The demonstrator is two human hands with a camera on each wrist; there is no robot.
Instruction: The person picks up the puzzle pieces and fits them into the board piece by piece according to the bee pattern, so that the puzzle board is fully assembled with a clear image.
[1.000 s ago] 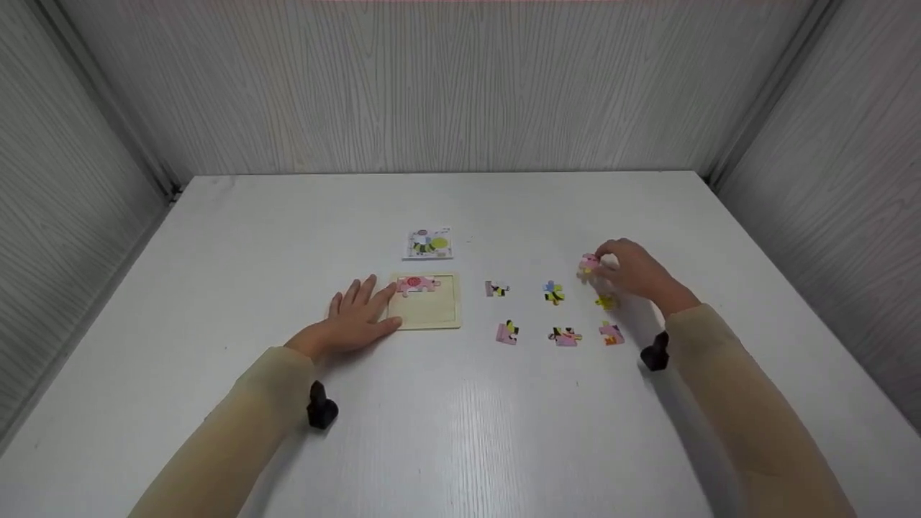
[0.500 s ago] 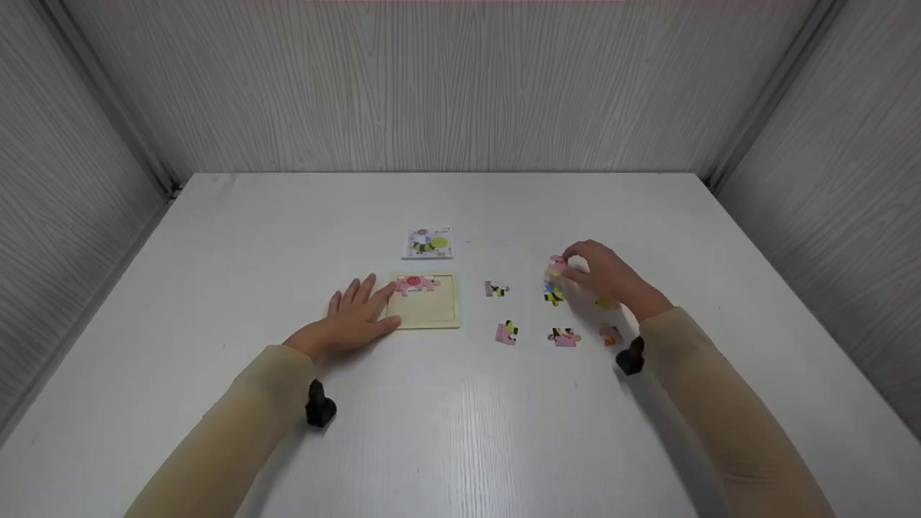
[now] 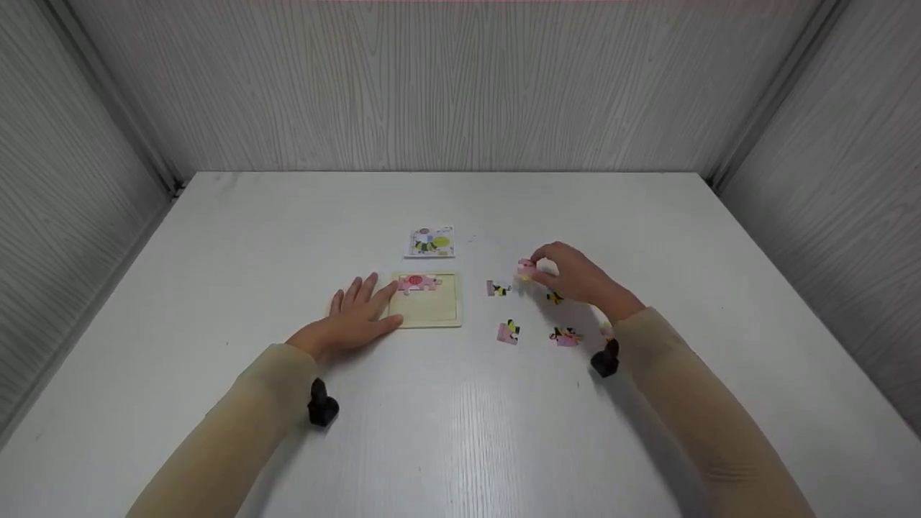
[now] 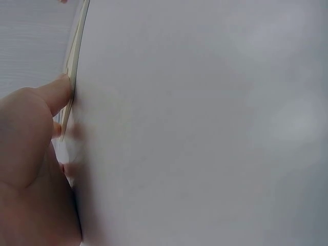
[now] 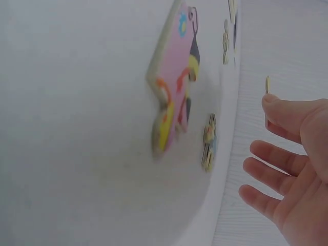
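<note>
My left hand [image 3: 360, 296] lies flat on the white table, fingers straight, touching the left edge of a wooden puzzle tray [image 3: 432, 311]. One pink piece [image 3: 417, 283] sits in the tray's top row. In the left wrist view a fingertip [image 4: 60, 92] presses against the tray's edge [image 4: 76, 48]. My right hand [image 3: 538, 265] hovers right of the tray and pinches a small pink puzzle piece [image 3: 526, 267] at its fingertips. The right wrist view shows this held piece [image 5: 267, 84] edge-on at the thumb tip.
Loose pieces lie under and around my right hand: one [image 3: 496, 289] near the tray, a bee-coloured one [image 3: 554, 296], two lower ones [image 3: 508, 332] [image 3: 565, 336]. A picture card [image 3: 430, 242] lies behind the tray. Grey panel walls enclose the table.
My right hand has carried the pink piece leftward from the far right of the loose pieces toward the tray. My left hand has stayed on the tray's edge.
</note>
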